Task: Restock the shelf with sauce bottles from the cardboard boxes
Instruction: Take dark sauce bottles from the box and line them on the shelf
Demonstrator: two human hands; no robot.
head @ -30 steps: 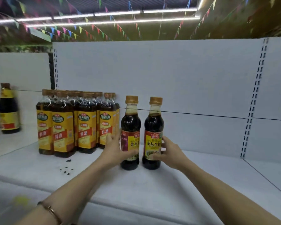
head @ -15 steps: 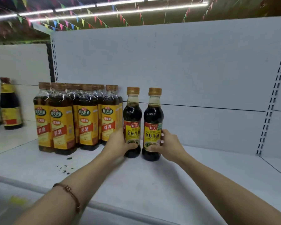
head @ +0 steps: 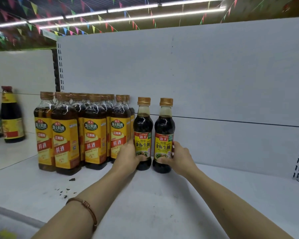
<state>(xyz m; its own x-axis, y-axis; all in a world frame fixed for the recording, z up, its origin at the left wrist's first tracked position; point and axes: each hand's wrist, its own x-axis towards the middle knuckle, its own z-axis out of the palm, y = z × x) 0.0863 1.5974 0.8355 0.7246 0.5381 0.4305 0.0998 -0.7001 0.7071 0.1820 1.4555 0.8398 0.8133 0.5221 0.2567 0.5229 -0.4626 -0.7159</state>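
Two dark soy sauce bottles with gold caps and yellow-red labels stand upright side by side on the white shelf [head: 162,204], close to its back panel. My left hand [head: 128,158] grips the left sauce bottle [head: 143,125] around its lower body. My right hand [head: 179,159] grips the right sauce bottle [head: 164,126] the same way. The left bottle stands right next to a block of taller cooking wine bottles [head: 91,135]. No cardboard box is in view.
The cooking wine bottles fill the shelf's left part in several rows. Small dark crumbs [head: 66,190] lie on the shelf in front of them. A dark bottle [head: 11,116] stands on the neighbouring shelf at far left. White shelf surface stretches to the right of the two bottles.
Both hands have pushed the two sauce bottles back along the shelf, toward the back panel and up beside the cooking wine bottles. Both grips are unchanged.
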